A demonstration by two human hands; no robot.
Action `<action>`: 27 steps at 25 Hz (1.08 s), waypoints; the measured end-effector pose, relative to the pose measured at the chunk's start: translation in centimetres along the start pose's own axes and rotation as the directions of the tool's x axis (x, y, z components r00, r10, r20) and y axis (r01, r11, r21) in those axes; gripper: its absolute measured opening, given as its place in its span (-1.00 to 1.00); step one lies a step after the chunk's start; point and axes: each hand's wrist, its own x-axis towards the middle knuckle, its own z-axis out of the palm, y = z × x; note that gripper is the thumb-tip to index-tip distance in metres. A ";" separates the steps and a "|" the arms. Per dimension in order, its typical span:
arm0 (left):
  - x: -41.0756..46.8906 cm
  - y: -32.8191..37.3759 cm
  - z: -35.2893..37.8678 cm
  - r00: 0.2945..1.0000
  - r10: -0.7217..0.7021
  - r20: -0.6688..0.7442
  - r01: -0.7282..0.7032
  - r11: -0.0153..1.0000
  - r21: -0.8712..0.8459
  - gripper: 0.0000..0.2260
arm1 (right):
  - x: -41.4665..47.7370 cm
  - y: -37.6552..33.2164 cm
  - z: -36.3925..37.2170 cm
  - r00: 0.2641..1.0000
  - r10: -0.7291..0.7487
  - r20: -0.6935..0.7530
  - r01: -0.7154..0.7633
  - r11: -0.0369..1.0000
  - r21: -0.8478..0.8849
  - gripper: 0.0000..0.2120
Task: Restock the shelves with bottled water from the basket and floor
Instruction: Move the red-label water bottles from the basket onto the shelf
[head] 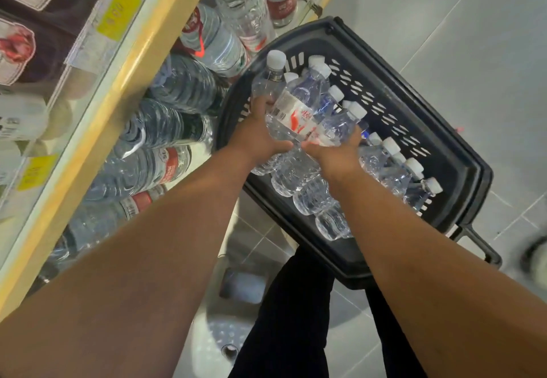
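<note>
A black plastic basket (393, 105) stands on the floor and holds several small clear water bottles with white caps. Both hands lift a bunch of these bottles (299, 114) above the basket. My left hand (260, 137) grips the bunch from the left side and my right hand (340, 152) from the right and below. More bottles (396, 170) lie in the basket under and to the right of my right hand. The shelf (124, 81) with a yellow edge runs along the left.
Large water jugs (183, 87) and red-labelled bottles (245, 13) fill the lowest shelf level beside the basket. Boxed goods sit on the upper shelf at left. Grey floor tiles (444, 22) lie to the right. My dark trouser legs (296, 318) stand just behind the basket.
</note>
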 end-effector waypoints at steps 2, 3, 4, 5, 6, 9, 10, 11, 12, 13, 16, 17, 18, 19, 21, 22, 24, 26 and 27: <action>0.2 0.0 -0.3 0.999 -0.011 0.044 0.013 0.999 -0.047 -0.25 | -0.3 0.4 0.9 0.999 -0.005 -0.049 0.011 0.993 0.118 0.05; 0.2 0.0 -0.4 0.998 -0.018 0.062 0.022 0.997 -0.078 -0.25 | -0.4 0.6 1.2 0.996 -0.022 -0.090 0.034 0.990 0.136 0.01; 0.2 0.0 -0.5 0.996 -0.027 0.080 0.036 0.993 -0.116 -0.24 | -0.4 0.9 1.2 0.993 -0.045 -0.108 0.060 0.989 0.137 -0.04; -0.1 0.0 -0.5 0.994 -0.043 0.097 0.058 0.985 -0.162 -0.23 | -0.5 1.2 1.0 0.993 -0.074 -0.091 0.085 0.989 0.125 -0.10; -0.3 -0.1 -0.4 0.991 -0.063 0.115 0.087 0.973 -0.215 -0.22 | -0.7 1.3 0.7 0.994 -0.099 -0.055 0.104 0.988 0.114 -0.16; -1.9 0.0 -0.6 0.982 -0.103 0.159 0.156 0.916 -0.369 -0.17 | -1.6 0.5 -1.3 0.993 -0.108 0.052 0.104 0.992 0.068 -0.34; -2.6 0.2 -1.1 0.978 -0.105 0.178 0.171 0.895 -0.411 -0.18 | -2.3 -0.2 -2.1 0.990 -0.112 0.089 0.110 0.994 0.028 -0.41; -3.5 0.5 -1.6 0.973 -0.108 0.202 0.190 0.875 -0.446 -0.20 | -3.1 -0.8 -3.0 0.984 -0.120 0.130 0.122 0.993 -0.003 -0.45; -4.5 1.0 -2.3 0.969 -0.111 0.222 0.207 0.854 -0.477 -0.22 | -3.9 -1.5 -3.8 0.977 -0.130 0.167 0.134 0.991 -0.012 -0.49; -5.7 1.6 -3.0 0.965 -0.120 0.233 0.225 0.834 -0.503 -0.25 | -4.9 -2.4 -4.6 0.971 -0.133 0.198 0.138 0.990 -0.009 -0.53; -10.6 4.3 -5.2 0.957 -0.114 0.265 0.250 0.787 -0.564 -0.31 | -9.5 -5.2 -6.1 0.951 -0.135 0.278 0.125 0.991 0.054 -0.62; -12.5 5.3 -5.8 0.958 -0.110 0.266 0.251 0.770 -0.586 -0.33 | -11.3 -6.1 -6.4 0.940 -0.138 0.312 0.124 0.990 0.066 -0.64; -14.3 6.2 -6.5 0.959 -0.112 0.261 0.254 0.751 -0.610 -0.34 | -13.1 -6.9 -6.7 0.926 -0.144 0.349 0.126 0.989 0.074 -0.66; -16.1 7.1 -7.2 0.961 -0.109 0.253 0.250 0.729 -0.637 -0.35 | -14.9 -7.5 -7.0 0.911 -0.143 0.386 0.120 0.989 0.084 -0.67; -20.0 8.7 -8.8 0.967 -0.089 0.237 0.233 0.685 -0.690 -0.35 | -18.9 -8.5 -7.6 0.887 -0.127 0.444 0.091 0.991 0.102 -0.60; -21.8 9.3 -9.5 0.971 -0.071 0.230 0.217 0.673 -0.707 -0.34 | -20.6 -8.9 -7.8 0.878 -0.117 0.464 0.079 0.992 0.100 -0.55; -25.1 10.6 -10.8 0.980 -0.047 0.196 0.177 0.666 -0.725 -0.29 | -24.0 -9.4 -8.0 0.846 -0.123 0.519 0.086 0.992 0.095 -0.49; -28.5 11.7 -11.8 0.988 -0.054 0.147 0.148 0.627 -0.765 -0.29 | -27.7 -9.8 -8.2 0.803 -0.136 0.580 0.125 0.990 0.059 -0.48; -30.1 12.2 -12.1 0.989 -0.064 0.134 0.146 0.593 -0.792 -0.31 | -29.3 -9.9 -8.4 0.788 -0.138 0.600 0.147 0.988 0.035 -0.48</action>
